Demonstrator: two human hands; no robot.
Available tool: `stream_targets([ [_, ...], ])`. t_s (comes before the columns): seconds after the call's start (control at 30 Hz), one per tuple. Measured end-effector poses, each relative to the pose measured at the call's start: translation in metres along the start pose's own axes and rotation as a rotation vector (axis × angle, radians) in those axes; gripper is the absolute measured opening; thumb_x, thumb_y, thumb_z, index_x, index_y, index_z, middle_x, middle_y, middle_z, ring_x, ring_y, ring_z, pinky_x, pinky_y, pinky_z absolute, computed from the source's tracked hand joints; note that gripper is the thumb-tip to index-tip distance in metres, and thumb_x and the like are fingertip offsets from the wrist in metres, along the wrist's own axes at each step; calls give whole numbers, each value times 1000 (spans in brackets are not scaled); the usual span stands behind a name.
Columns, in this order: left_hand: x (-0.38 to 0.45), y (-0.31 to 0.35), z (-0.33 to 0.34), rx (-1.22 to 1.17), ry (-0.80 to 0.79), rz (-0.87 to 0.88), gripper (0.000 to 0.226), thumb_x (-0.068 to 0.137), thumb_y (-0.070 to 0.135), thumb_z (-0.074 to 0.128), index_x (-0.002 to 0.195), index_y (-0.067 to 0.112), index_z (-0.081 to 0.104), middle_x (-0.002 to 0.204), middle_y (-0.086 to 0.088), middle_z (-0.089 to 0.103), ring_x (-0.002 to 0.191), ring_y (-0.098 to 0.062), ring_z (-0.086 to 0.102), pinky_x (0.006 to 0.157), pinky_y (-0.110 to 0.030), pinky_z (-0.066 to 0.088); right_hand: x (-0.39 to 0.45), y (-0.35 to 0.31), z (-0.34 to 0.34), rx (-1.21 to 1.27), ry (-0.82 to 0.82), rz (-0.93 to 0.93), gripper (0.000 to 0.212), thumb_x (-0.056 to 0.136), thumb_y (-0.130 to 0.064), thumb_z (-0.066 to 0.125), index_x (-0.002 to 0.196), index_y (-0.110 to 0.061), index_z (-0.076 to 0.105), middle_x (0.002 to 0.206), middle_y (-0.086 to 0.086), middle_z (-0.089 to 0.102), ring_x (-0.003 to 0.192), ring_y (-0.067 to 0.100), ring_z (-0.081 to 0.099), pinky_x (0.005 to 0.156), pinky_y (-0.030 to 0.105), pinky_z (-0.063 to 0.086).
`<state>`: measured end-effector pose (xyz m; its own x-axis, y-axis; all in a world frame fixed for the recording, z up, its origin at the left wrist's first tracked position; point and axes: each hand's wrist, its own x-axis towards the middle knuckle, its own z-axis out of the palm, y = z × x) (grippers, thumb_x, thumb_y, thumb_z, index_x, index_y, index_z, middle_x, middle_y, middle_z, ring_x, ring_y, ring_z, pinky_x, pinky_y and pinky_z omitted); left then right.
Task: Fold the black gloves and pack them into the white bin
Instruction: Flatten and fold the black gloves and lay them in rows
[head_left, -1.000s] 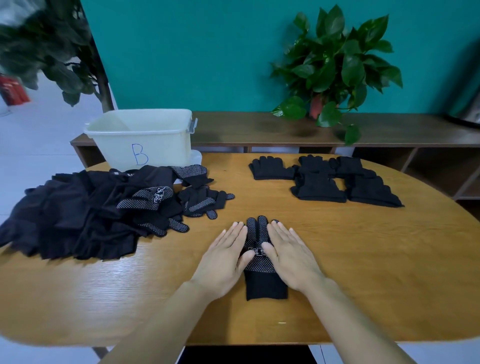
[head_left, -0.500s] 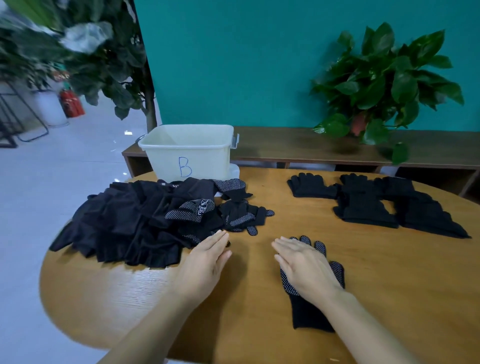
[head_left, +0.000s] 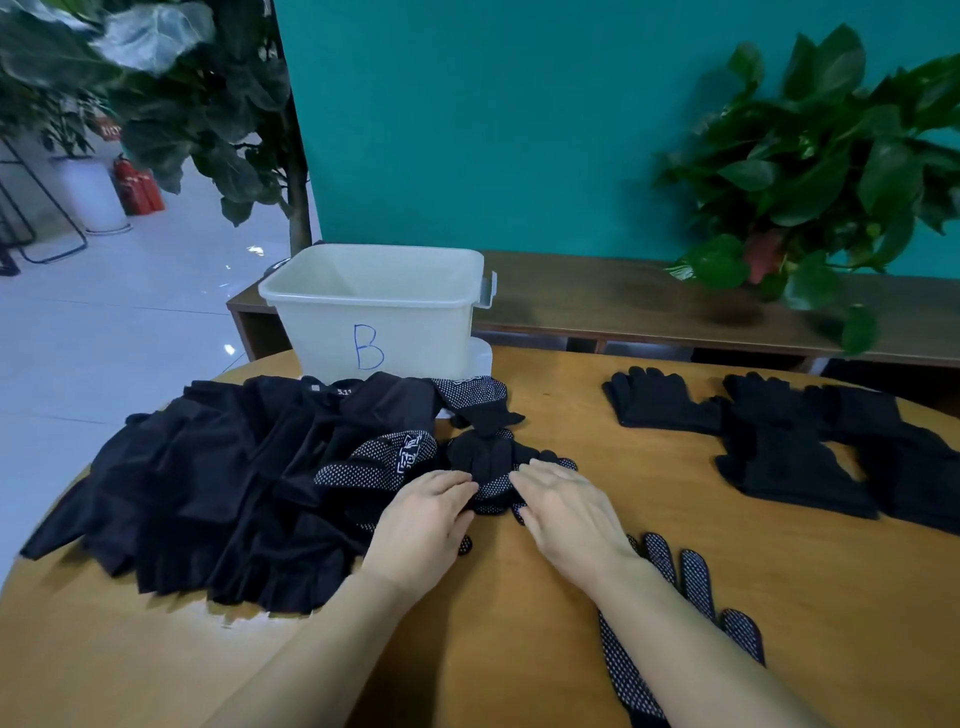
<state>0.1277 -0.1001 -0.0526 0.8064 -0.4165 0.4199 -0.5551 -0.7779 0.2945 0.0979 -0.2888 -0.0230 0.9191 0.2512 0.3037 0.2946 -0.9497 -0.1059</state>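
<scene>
A loose heap of black dotted gloves lies at the table's middle, in front of the white bin marked "B". My left hand and my right hand rest on either side of the heap's near edge, fingers touching the gloves; whether they grip is unclear. A flattened dotted glove lies under my right forearm. Stacks of folded black gloves sit at the right of the table.
A pile of black garments covers the table's left side, touching the heap. The round wooden table backs onto a low wooden shelf with a potted plant. A tall plant stands at back left.
Both hands left the flattened glove and reached forward and left to the loose glove heap. The view has turned left, so the flattened glove now lies under my right forearm.
</scene>
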Motion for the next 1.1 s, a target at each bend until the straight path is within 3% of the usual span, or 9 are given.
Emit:
stream_targets([
  [0.17,7,-3,7,-38,98,-10,21,78,11,81,98,12,77,101,3,73,94,-18,69,85,-30,55,10,3,10,17,9,-5,21,95,-15,53,108,-12,70,114,3,70,119,20,59,101,31,43],
  [0.4,-1,14,-12,-121,175,-4,16,84,14,74,100,13,76,101,4,71,95,-16,67,86,-31,55,-3,0,-4,42,59,51,9,83,-14,66,87,-18,74,90,-4,74,97,17,69,81,29,55],
  [0.5,-8,25,-30,-161,203,-4,16,88,19,70,102,15,76,104,6,71,98,-14,65,89,-30,52,-17,-10,-26,77,117,65,13,84,-16,67,94,-18,74,96,-3,75,96,18,69,82,32,54],
  [0.6,-15,40,-53,-196,215,14,20,89,27,61,100,17,75,101,8,72,95,-7,61,89,-20,45,-29,-21,-57,151,121,100,22,90,-19,60,108,-20,72,103,-3,73,96,18,66,82,30,48],
  [0.73,-27,58,-86,-212,127,8,21,95,28,58,107,19,73,97,9,71,92,-11,63,86,-27,47,-45,-32,-93,236,12,176,24,92,-24,55,110,-30,70,80,-8,70,67,12,55,64,27,42],
  [0.87,-35,74,-117,-343,91,-40,17,96,21,60,107,20,73,88,13,71,80,-3,63,79,-25,51,-53,-41,-117,310,-28,210,23,88,-21,56,99,-33,72,84,-10,72,80,15,63,74,30,51],
  [1.0,-36,79,-130,-466,72,-138,19,95,21,62,109,18,73,94,9,74,89,-2,66,84,-25,54,-49,-43,-126,338,-59,200,23,90,-19,57,101,-33,72,94,-9,73,93,17,64,80,33,51],
  [1.1,-30,73,-124,-379,65,-201,26,96,19,60,120,15,68,113,4,71,109,-10,63,96,-21,45,-39,-41,-114,284,-69,211,29,97,-21,53,120,-30,67,117,-4,70,110,20,61,93,37,49],
])
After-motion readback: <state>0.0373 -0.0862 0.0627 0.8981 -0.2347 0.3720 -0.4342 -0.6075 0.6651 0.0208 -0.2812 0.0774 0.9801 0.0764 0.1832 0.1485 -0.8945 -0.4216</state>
